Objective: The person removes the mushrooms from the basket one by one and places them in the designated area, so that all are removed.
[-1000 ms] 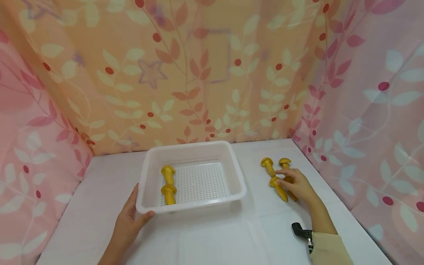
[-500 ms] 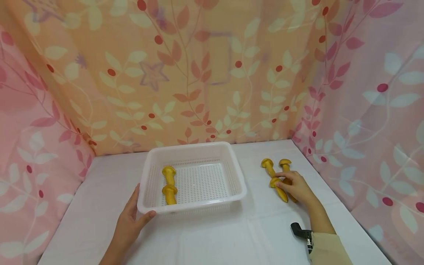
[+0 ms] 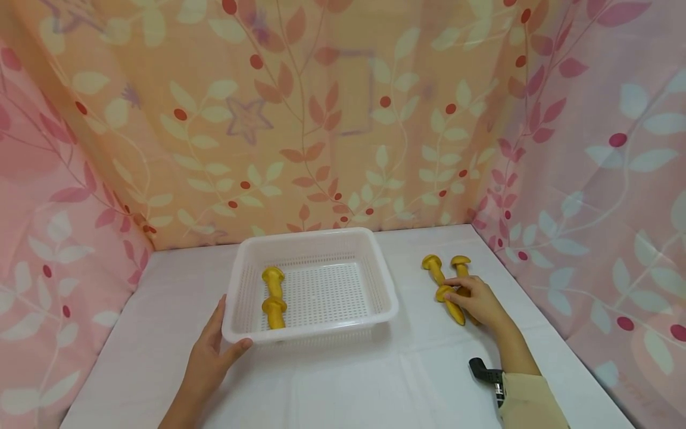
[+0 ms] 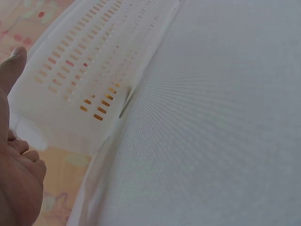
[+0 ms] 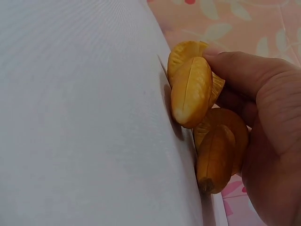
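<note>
A white perforated plastic basket (image 3: 321, 335) sits on the table, and my left hand (image 3: 206, 357) grips its near left corner, thumb at the front rim and fingers along the side. Two yellow toy mushrooms lie in line inside it on the left: a far mushroom (image 3: 274, 285) and a near mushroom (image 3: 276, 313). Right of the basket, my right hand (image 3: 480, 302) pinches the cap of a yellow mushroom (image 5: 192, 94) lying on the cloth. Another mushroom (image 5: 217, 155) lies beside it under the palm, partly hidden in the head view.
Just beyond the right hand lie two more yellow mushrooms, a left one (image 3: 433, 268) and a right one (image 3: 460, 264). White cloth (image 3: 343, 387) covers the table. Patterned curtains (image 3: 300, 119) stand behind and at both sides. A black device (image 3: 485, 372) is at the right sleeve.
Almost nothing differs; the head view shifts slightly. Both hands keep their places, and the basket and mushrooms have not moved.
</note>
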Demonstrator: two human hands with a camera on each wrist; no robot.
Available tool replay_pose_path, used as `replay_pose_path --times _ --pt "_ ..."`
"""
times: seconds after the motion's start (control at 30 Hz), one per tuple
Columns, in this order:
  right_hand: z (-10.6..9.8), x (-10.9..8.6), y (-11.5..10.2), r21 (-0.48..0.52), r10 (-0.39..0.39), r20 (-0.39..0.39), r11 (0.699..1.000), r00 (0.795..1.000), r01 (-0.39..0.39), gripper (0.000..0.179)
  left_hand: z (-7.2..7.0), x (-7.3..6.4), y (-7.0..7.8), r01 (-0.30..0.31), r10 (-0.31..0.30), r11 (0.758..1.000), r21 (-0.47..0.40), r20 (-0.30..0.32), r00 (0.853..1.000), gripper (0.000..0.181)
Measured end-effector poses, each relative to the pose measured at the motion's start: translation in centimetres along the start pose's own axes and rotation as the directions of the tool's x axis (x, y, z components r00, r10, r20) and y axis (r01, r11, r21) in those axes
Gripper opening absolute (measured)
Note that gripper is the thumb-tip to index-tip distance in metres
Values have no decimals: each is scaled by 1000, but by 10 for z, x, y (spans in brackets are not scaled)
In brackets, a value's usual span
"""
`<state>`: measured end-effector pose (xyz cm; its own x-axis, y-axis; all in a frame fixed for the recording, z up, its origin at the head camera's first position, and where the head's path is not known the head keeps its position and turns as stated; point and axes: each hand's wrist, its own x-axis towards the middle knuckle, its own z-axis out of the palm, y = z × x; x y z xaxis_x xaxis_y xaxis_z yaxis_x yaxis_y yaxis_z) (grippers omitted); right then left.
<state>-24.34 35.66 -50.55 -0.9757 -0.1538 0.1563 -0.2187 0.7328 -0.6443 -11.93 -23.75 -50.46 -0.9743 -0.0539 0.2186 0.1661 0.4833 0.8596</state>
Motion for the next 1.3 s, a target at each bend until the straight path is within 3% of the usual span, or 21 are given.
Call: replay_pose_path --times 0.43,0.7,1.1,1.3 --pt "1 2 0 10 47 -28 999 999 -47 30 2 1 4 30 -30 999 24 3 1000 100" --pt "-2 2 -4 4 80 -43 997 996 -80 36 3 1 1 23 -23 999 37 0 1000 100" --pt "-3 2 -13 24 66 -92 998 994 -64 33 0 0 3 50 -50 998 38 4 999 100" --pt "-3 -1 -15 71 77 -111 995 991 -69 35 1 0 1 23 -23 1000 19 4 1000 100"
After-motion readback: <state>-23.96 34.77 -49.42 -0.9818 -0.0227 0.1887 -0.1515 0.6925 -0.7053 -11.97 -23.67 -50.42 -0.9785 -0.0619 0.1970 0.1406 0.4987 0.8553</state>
